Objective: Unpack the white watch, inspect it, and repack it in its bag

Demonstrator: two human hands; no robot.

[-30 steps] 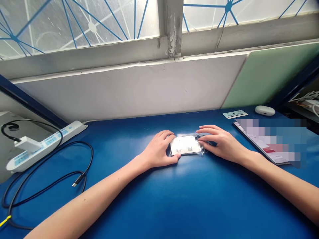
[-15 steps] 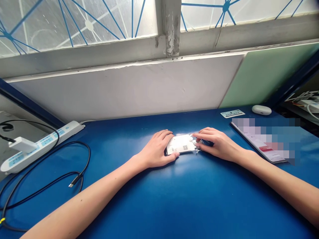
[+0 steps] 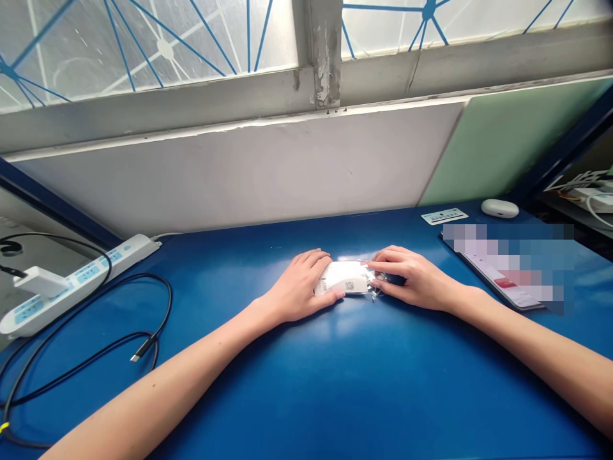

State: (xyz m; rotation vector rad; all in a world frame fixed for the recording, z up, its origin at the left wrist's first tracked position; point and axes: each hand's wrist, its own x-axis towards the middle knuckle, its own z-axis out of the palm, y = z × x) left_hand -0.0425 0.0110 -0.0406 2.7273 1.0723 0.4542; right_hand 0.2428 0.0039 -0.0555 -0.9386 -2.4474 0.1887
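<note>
On the blue table lies a small clear plastic packet [image 3: 347, 278] with a white printed label and a square code on it. My left hand [image 3: 301, 284] grips the packet's left end, thumb along the near edge and fingers over the far side. At its right end, my right hand [image 3: 405, 276] has thumb and fingers closed on the crinkled, shiny plastic. What is inside the packet cannot be made out.
A white power strip [image 3: 90, 281] with a plugged-in white charger [image 3: 43, 281] stands left, beside a coiled black cable [image 3: 165, 300]. To the right lie a tablet-like device [image 3: 498, 275] with a blurred screen, a card [image 3: 444, 216] and a white earbud case [image 3: 499, 208].
The packet's label has tilted slightly under my hands, and its right end sits a little differently. Both hands keep nearly the same places; the whole view has shifted slightly.
</note>
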